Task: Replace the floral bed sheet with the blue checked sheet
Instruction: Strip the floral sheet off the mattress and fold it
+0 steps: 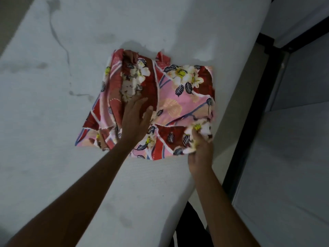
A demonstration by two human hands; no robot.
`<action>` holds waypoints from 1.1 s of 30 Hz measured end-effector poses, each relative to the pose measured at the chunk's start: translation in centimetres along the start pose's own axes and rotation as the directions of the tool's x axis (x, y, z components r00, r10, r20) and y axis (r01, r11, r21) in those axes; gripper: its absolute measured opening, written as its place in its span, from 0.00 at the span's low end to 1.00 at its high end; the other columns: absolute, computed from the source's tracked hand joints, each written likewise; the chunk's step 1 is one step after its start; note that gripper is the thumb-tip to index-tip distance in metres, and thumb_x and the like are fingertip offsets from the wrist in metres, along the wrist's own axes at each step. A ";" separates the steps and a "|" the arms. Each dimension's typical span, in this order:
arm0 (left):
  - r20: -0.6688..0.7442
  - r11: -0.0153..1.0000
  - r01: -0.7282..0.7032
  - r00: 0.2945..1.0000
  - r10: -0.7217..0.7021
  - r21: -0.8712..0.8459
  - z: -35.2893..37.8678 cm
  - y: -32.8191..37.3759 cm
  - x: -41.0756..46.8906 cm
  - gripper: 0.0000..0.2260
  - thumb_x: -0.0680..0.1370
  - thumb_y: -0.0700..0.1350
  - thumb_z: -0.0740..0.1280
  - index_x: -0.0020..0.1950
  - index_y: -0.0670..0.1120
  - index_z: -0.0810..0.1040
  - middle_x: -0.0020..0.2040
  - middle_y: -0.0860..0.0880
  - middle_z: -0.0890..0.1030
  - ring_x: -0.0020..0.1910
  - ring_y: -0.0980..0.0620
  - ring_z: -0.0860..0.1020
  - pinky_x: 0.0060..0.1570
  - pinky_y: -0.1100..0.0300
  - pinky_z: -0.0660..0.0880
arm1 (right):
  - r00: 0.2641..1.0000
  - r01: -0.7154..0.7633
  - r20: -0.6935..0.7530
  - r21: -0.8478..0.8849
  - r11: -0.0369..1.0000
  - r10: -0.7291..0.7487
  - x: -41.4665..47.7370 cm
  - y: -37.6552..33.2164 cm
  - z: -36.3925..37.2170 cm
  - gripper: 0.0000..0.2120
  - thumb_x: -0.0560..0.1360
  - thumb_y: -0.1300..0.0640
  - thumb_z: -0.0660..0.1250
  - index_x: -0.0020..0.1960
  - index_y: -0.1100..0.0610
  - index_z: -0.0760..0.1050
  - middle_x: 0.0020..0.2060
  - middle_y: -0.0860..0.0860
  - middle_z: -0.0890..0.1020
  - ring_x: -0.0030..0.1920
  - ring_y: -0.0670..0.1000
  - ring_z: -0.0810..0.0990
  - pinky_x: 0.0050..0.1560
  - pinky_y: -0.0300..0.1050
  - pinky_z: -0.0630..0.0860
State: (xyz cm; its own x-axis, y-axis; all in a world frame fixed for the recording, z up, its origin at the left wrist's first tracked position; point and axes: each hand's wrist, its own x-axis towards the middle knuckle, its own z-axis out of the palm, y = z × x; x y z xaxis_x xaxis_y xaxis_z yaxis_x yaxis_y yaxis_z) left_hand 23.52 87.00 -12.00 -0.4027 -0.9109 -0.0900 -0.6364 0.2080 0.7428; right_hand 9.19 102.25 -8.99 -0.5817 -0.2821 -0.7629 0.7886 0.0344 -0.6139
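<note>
**Forearms reach in over a folded floral sheet; no blue sheet in sight**

Left forearm (85,186) and right forearm (222,202) come up from the bottom edge toward the bundle.

The floral bed sheet (181,104) is off the bed's corners and lies folded into a rough square on the bare mattress (62,97), close to its right edge. Its left side is rumpled and uneven, with loose layers showing. The left hand (136,116) lies flat on the middle of the sheet, fingers straight, pressing it down. The right hand (200,152) has its fingers bunched around the near right corner, holding a wad of cloth.

Beyond the mattress edge runs a dark bed frame (249,139), and past it a grey surface (293,157) that I cannot identify.

Risks, as I judge them: if the right hand pulls the corner across while the left lifts, the loose left layers may slide and the fold may open. The bundle also sits near the edge, so a push to the right could tip it over the side.

Count: one floral sheet, one mattress under it, two hands. The blue checked sheet is not in view.
</note>
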 end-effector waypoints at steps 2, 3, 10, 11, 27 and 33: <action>0.029 0.942 0.109 0.994 -0.105 -0.319 -3.0 1.8 -0.5 0.17 0.82 0.58 0.57 0.66 0.52 0.75 0.63 0.48 0.79 0.61 0.53 0.78 0.57 0.48 0.79 | 0.970 0.194 0.168 -0.097 0.976 -0.176 -1.7 -0.6 5.1 0.17 0.69 0.67 0.75 0.57 0.58 0.81 0.49 0.52 0.87 0.50 0.54 0.85 0.53 0.53 0.81; 0.059 0.862 0.190 0.981 -0.184 -0.469 -4.7 2.4 -0.6 0.14 0.83 0.56 0.57 0.64 0.55 0.75 0.59 0.47 0.80 0.58 0.53 0.81 0.52 0.49 0.81 | 0.934 0.299 0.247 -0.157 0.941 -0.256 -2.6 -0.6 7.9 0.14 0.69 0.68 0.75 0.52 0.54 0.82 0.44 0.46 0.86 0.46 0.48 0.84 0.49 0.47 0.81; 0.115 0.431 0.462 0.774 -0.623 -0.775 -15.1 -3.2 -0.7 0.22 0.83 0.62 0.53 0.59 0.50 0.78 0.53 0.51 0.84 0.53 0.51 0.81 0.46 0.58 0.77 | 0.434 0.881 0.879 -0.368 0.297 -0.199 -8.5 10.3 18.8 0.10 0.72 0.61 0.73 0.52 0.54 0.79 0.53 0.49 0.81 0.53 0.50 0.80 0.52 0.56 0.78; 0.106 0.426 0.470 0.758 -0.644 -0.773 -15.7 -4.1 -0.8 0.18 0.82 0.61 0.56 0.54 0.51 0.79 0.48 0.53 0.85 0.48 0.53 0.82 0.42 0.60 0.77 | 0.326 0.940 0.941 -0.311 0.143 -0.095 -8.6 12.1 19.2 0.13 0.70 0.59 0.73 0.55 0.54 0.79 0.59 0.50 0.79 0.59 0.52 0.77 0.57 0.60 0.75; 0.528 0.736 -0.429 0.842 0.115 0.524 -13.2 -12.4 -2.8 0.49 0.65 0.46 0.81 0.80 0.54 0.58 0.81 0.45 0.53 0.80 0.40 0.49 0.71 0.34 0.58 | 0.226 0.922 0.969 -0.179 -0.343 0.101 -0.1 12.0 5.2 0.46 0.69 0.54 0.78 0.80 0.51 0.58 0.81 0.55 0.51 0.81 0.58 0.45 0.76 0.65 0.59; 0.591 0.620 -0.510 0.801 0.090 0.597 -14.5 -14.6 -1.6 0.56 0.65 0.49 0.81 0.82 0.54 0.46 0.81 0.43 0.45 0.79 0.40 0.45 0.73 0.36 0.58 | 0.149 0.881 0.988 -0.116 -0.459 0.036 2.9 11.8 7.3 0.38 0.74 0.38 0.65 0.80 0.52 0.61 0.80 0.58 0.56 0.81 0.61 0.48 0.76 0.68 0.52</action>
State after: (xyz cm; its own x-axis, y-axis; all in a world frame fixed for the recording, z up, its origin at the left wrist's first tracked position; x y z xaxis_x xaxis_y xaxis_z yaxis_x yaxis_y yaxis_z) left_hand 43.00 80.19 -13.08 -0.7689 -0.5006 -0.3978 -0.5817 0.8059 0.1101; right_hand 18.26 94.81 -16.97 0.1386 -0.9883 0.0644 -0.8973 -0.1528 -0.4141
